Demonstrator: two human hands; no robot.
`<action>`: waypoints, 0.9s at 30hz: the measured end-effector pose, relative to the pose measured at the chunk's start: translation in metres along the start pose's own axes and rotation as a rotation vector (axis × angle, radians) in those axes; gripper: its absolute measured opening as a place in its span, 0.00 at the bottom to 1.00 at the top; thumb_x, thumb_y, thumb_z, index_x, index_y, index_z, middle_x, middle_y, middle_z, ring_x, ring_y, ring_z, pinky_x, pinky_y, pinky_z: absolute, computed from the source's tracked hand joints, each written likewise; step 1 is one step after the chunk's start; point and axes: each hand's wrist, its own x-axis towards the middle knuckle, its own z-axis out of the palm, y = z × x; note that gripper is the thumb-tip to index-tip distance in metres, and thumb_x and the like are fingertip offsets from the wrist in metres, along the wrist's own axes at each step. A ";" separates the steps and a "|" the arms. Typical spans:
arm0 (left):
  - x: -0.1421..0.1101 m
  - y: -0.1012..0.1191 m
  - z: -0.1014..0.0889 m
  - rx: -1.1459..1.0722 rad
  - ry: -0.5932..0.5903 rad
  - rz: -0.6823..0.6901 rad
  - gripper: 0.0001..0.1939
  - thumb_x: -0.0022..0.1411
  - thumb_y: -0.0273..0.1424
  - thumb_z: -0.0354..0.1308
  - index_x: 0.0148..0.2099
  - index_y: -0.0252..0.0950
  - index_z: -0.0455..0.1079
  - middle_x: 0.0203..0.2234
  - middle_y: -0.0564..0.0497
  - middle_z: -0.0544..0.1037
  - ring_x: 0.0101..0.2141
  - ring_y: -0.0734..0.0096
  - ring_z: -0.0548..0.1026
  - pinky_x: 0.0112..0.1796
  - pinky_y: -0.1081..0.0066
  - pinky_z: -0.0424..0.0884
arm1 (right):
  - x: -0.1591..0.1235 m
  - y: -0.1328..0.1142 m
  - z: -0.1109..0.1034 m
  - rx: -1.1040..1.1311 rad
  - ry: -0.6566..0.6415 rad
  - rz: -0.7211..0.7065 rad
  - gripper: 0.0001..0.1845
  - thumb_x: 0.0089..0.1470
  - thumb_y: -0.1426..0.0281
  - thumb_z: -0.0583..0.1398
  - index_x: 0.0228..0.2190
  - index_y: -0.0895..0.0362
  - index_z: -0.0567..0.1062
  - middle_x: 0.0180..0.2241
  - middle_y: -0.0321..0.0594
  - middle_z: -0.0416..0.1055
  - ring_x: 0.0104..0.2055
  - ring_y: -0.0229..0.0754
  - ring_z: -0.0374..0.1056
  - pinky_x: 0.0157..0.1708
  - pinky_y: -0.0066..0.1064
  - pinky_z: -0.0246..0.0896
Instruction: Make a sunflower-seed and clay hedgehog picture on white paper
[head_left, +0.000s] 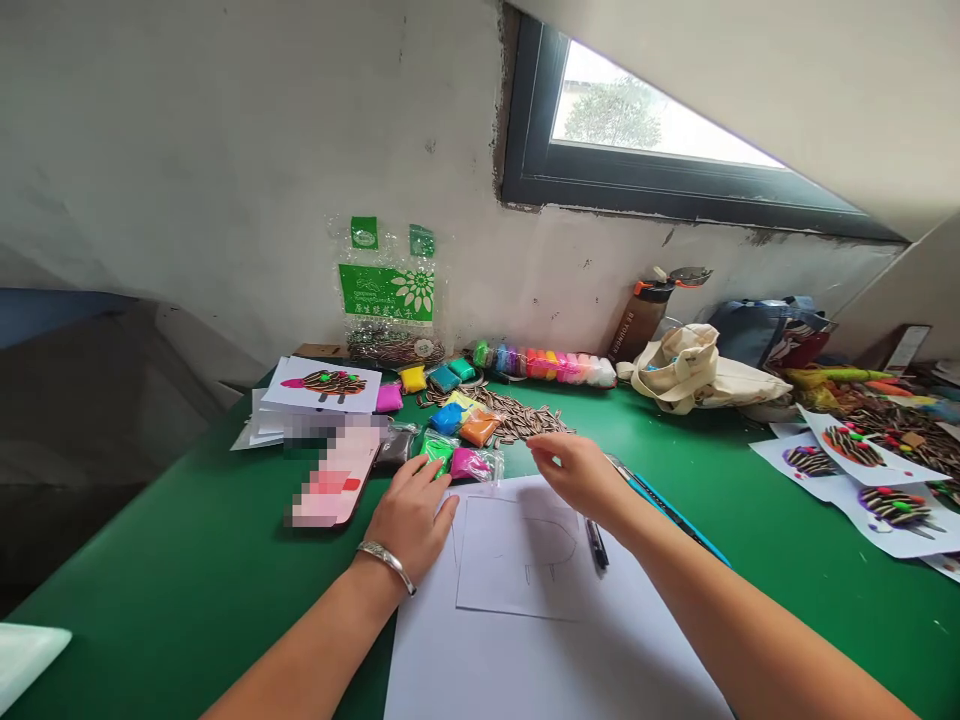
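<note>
- Paper sheet with a faint pencil drawing [517, 560] lies on a bigger white sheet [480, 665], right in front of the person, on the green desk [825, 620].
- Far left, a phone with a blurry back [337, 470] lies on the desk. A card with a seed picture [322, 385] is behind it.
- Left hand [409, 515] is flat and open, with a silver bangle [388, 563] on the wrist. It rests on the big sheet, just beside a green clay packet [437, 450].
- Behind the paper is a pile of striped sunflower seeds [517, 418].
- Right hand [574, 475] hangs open over the paper with its fingers a bit bent, and no held thing shows.
- Black pen [596, 545] lies just below that hand.
- Far right, more seed pictures [892, 505] lie on the desk.
</note>
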 end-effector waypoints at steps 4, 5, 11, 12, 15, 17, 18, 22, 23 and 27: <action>-0.001 0.002 0.000 -0.001 0.000 0.003 0.16 0.62 0.31 0.49 0.46 0.31 0.74 0.47 0.42 0.75 0.54 0.53 0.64 0.52 0.55 0.66 | 0.043 -0.009 0.012 -0.031 -0.064 0.026 0.14 0.52 0.73 0.53 0.34 0.52 0.78 0.31 0.37 0.77 0.34 0.41 0.70 0.32 0.26 0.59; -0.001 0.002 0.000 -0.002 0.001 0.006 0.16 0.62 0.31 0.49 0.46 0.32 0.74 0.47 0.42 0.75 0.54 0.53 0.64 0.52 0.55 0.66 | 0.054 -0.010 0.016 -0.041 -0.071 0.035 0.14 0.52 0.73 0.53 0.34 0.52 0.78 0.30 0.37 0.77 0.34 0.41 0.70 0.32 0.26 0.59; -0.001 0.008 0.002 -0.016 0.049 0.015 0.14 0.62 0.30 0.49 0.43 0.38 0.75 0.45 0.47 0.77 0.53 0.52 0.66 0.53 0.48 0.63 | 0.116 -0.025 0.037 -0.115 -0.132 0.068 0.12 0.49 0.74 0.57 0.36 0.57 0.78 0.33 0.42 0.76 0.34 0.43 0.69 0.31 0.27 0.57; -0.001 0.010 0.002 -0.024 0.048 0.016 0.14 0.62 0.30 0.48 0.42 0.38 0.75 0.45 0.47 0.77 0.53 0.52 0.66 0.53 0.46 0.61 | 0.122 -0.028 0.041 -0.132 -0.144 0.071 0.11 0.49 0.74 0.57 0.34 0.57 0.78 0.34 0.44 0.76 0.34 0.44 0.69 0.31 0.27 0.57; -0.002 0.015 0.001 -0.057 0.053 0.015 0.14 0.62 0.29 0.48 0.42 0.38 0.75 0.44 0.49 0.77 0.54 0.51 0.65 0.55 0.44 0.56 | 0.137 -0.036 0.053 -0.182 -0.171 0.086 0.10 0.48 0.73 0.57 0.33 0.59 0.78 0.35 0.48 0.76 0.36 0.45 0.69 0.32 0.28 0.57; -0.003 0.018 0.000 -0.082 0.071 0.007 0.14 0.63 0.29 0.48 0.42 0.38 0.74 0.44 0.49 0.78 0.54 0.52 0.65 0.56 0.44 0.54 | 0.144 -0.039 0.059 -0.202 -0.189 0.095 0.10 0.48 0.73 0.57 0.32 0.59 0.78 0.35 0.49 0.76 0.37 0.45 0.69 0.33 0.28 0.57; -0.003 0.019 -0.001 -0.095 0.081 0.003 0.14 0.63 0.29 0.48 0.43 0.38 0.74 0.43 0.49 0.78 0.53 0.52 0.66 0.56 0.45 0.54 | 0.146 -0.040 0.061 -0.207 -0.198 0.097 0.10 0.48 0.72 0.57 0.32 0.59 0.78 0.35 0.49 0.76 0.37 0.45 0.69 0.33 0.28 0.57; -0.004 0.021 -0.002 -0.141 0.097 0.004 0.13 0.63 0.29 0.48 0.41 0.38 0.74 0.43 0.50 0.78 0.53 0.53 0.66 0.56 0.46 0.54 | 0.150 -0.036 0.054 -0.193 -0.218 0.086 0.12 0.53 0.67 0.54 0.31 0.58 0.77 0.32 0.43 0.75 0.32 0.40 0.68 0.29 0.25 0.54; -0.004 0.022 -0.002 -0.151 0.096 0.005 0.13 0.63 0.29 0.48 0.41 0.39 0.74 0.43 0.50 0.78 0.53 0.53 0.66 0.56 0.46 0.54 | 0.150 -0.034 0.050 -0.186 -0.217 0.082 0.14 0.55 0.66 0.52 0.32 0.58 0.77 0.31 0.42 0.75 0.31 0.38 0.67 0.27 0.25 0.53; -0.004 0.023 -0.002 -0.175 0.089 0.008 0.13 0.63 0.29 0.48 0.42 0.39 0.74 0.42 0.50 0.78 0.53 0.53 0.66 0.55 0.45 0.54 | 0.140 -0.026 0.039 -0.181 -0.220 0.072 0.15 0.54 0.64 0.52 0.30 0.58 0.76 0.29 0.40 0.74 0.29 0.38 0.65 0.25 0.26 0.50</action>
